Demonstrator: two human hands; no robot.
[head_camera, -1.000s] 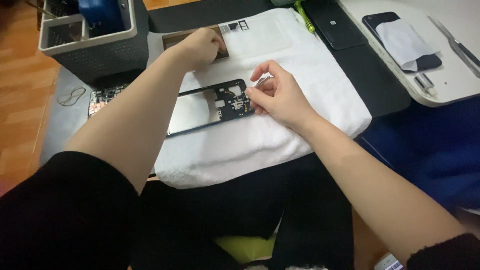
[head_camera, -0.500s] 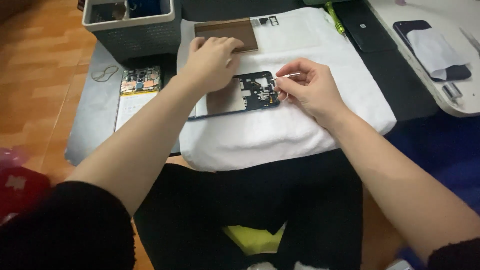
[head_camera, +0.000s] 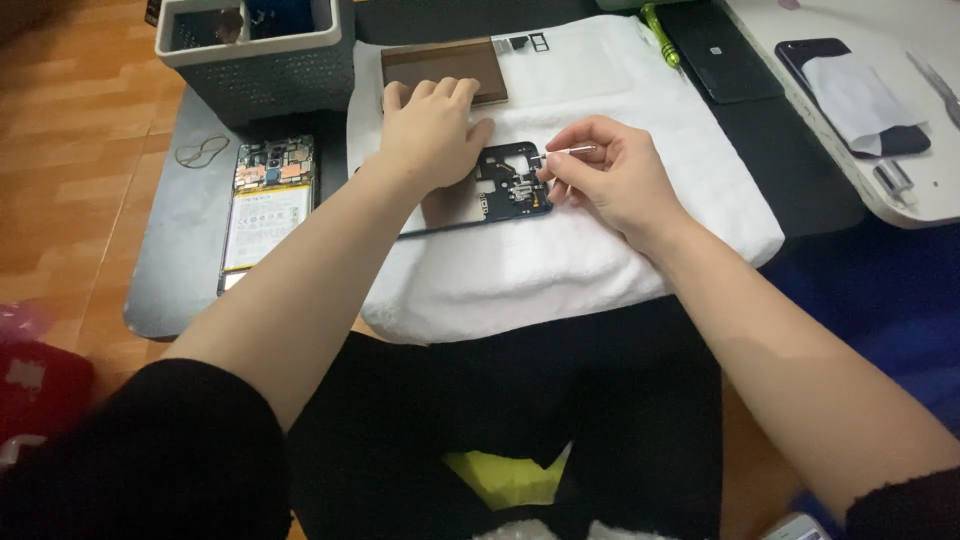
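Note:
A dark phone frame (head_camera: 505, 185) with exposed parts lies on a white towel (head_camera: 560, 260). My left hand (head_camera: 432, 135) rests flat on the frame's left half and holds it down. My right hand (head_camera: 610, 175) pinches a thin metal tool (head_camera: 570, 151), whose tip points left at the frame's upper right corner. A brown flat panel (head_camera: 445, 65) lies on the towel just beyond my left hand.
An opened phone with its battery showing (head_camera: 265, 205) lies on a grey mat (head_camera: 165, 250) at the left, next to a rubber band (head_camera: 200, 152). A grey basket (head_camera: 255, 50) stands behind. A green screwdriver (head_camera: 660, 32), dark phones (head_camera: 720, 55) and a white table (head_camera: 880, 150) sit at the right.
The view has shifted, so everything sits lower and further right in frame. My left hand came down from the brown panel onto the frame. My right hand stays at the frame's corner with the tool.

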